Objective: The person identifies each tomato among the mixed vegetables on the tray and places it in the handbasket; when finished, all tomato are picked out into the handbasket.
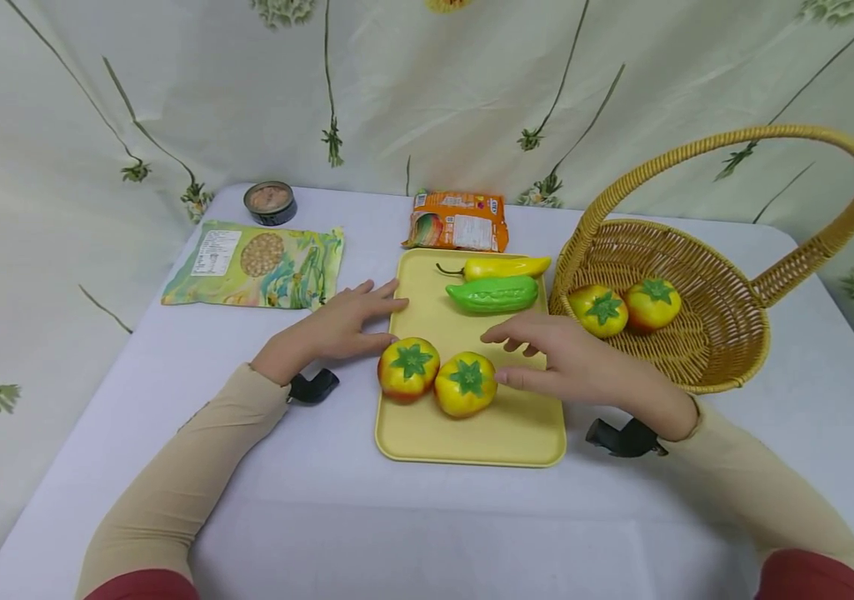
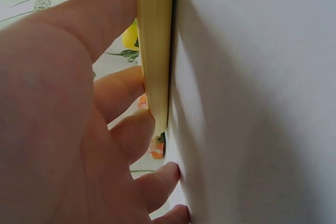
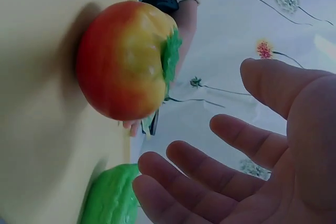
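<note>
Now, on the white table [image 1: 307, 517], a wicker basket [image 1: 730, 287] stands just beside the yellow tray [image 1: 471, 442], and the left hand [image 1: 344, 322] touches that tray's left edge, fingers spread. The right hand [image 1: 565, 357] hangs over the right side, fingers loosely parted, a green vegetable [image 1: 494, 295] beyond it, and two red-and-yellow tomatoes [image 1: 466, 385] sit on the tray between the hands.

Right hand [image 3: 286, 179]: fingers loosely bent, apart from the red-and-yellow fruit [image 3: 121, 61], which rests on the pale yellow tray [image 3: 31, 66]. Green vegetable [image 3: 112, 196] noted on the same tray, near the fingertips (partly cut off by the frame edge). Flower-patterned cloth [image 3: 226, 35] behind.
</note>
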`<state>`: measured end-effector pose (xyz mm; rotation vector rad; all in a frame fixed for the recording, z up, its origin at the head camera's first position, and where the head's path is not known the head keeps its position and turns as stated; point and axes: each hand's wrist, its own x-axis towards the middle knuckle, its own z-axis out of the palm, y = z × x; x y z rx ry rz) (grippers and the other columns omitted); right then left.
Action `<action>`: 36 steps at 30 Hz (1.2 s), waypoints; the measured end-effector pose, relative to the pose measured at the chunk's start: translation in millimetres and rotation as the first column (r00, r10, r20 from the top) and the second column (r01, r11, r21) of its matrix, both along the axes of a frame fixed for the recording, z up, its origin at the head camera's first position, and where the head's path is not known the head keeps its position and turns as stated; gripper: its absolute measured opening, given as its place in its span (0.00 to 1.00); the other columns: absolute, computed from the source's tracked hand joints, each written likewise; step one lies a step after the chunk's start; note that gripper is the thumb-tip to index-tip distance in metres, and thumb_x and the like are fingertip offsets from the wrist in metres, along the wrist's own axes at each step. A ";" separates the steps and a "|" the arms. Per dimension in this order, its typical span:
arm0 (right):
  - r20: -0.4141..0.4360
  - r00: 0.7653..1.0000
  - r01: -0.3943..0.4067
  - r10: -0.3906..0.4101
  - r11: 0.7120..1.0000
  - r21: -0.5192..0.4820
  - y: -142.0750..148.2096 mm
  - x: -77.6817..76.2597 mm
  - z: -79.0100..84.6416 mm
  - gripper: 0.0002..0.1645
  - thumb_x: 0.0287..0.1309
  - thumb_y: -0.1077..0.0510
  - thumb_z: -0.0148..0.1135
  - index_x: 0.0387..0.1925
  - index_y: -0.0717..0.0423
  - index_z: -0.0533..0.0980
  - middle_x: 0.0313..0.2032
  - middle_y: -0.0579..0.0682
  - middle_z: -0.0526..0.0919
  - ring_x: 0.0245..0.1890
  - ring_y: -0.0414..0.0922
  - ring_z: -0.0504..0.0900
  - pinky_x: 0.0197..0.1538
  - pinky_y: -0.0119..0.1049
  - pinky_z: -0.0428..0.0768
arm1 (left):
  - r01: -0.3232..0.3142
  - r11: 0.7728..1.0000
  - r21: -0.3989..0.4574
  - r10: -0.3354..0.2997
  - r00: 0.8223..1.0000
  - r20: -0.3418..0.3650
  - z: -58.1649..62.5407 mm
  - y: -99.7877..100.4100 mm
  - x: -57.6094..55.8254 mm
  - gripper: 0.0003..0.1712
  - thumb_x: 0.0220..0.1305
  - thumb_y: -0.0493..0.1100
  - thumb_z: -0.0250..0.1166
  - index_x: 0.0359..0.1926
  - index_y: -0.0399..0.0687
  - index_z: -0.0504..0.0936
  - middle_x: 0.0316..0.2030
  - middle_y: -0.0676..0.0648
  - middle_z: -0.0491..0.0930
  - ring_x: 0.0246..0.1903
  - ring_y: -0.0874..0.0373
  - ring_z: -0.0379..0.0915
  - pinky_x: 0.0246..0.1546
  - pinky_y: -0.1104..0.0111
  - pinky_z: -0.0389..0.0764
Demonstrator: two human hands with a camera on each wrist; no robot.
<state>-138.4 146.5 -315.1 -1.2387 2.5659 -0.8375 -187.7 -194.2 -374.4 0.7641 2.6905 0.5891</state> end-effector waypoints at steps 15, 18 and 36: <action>0.117 0.986 -0.106 0.116 0.990 -0.090 -20.3 -0.2 -28.3 0.17 0.60 0.54 0.72 0.50 0.51 0.80 0.65 0.61 0.76 0.61 0.54 0.80 0.54 0.46 0.84 | 0.004 1.000 0.002 -0.004 1.000 0.004 1.2 1.5 0.3 0.36 0.70 0.51 0.64 0.75 0.47 0.68 0.80 0.38 0.50 0.77 0.24 0.42 0.73 0.29 0.46; 0.144 0.982 -0.111 0.125 0.988 -0.105 -21.7 -1.3 -32.7 0.17 0.59 0.55 0.73 0.49 0.51 0.80 0.66 0.61 0.75 0.62 0.54 0.78 0.55 0.44 0.84 | 0.000 1.000 -0.002 0.000 1.000 0.004 1.4 1.4 0.4 0.36 0.70 0.51 0.64 0.75 0.48 0.68 0.80 0.39 0.50 0.77 0.24 0.42 0.73 0.29 0.46; 0.209 0.972 -0.081 0.106 0.989 -0.124 -24.1 -4.0 -46.8 0.25 0.54 0.59 0.75 0.51 0.52 0.75 0.66 0.58 0.76 0.65 0.53 0.76 0.57 0.40 0.79 | -0.014 1.000 -0.002 0.014 1.000 0.017 2.4 1.0 1.2 0.36 0.70 0.50 0.64 0.75 0.49 0.68 0.81 0.39 0.50 0.78 0.26 0.41 0.74 0.31 0.45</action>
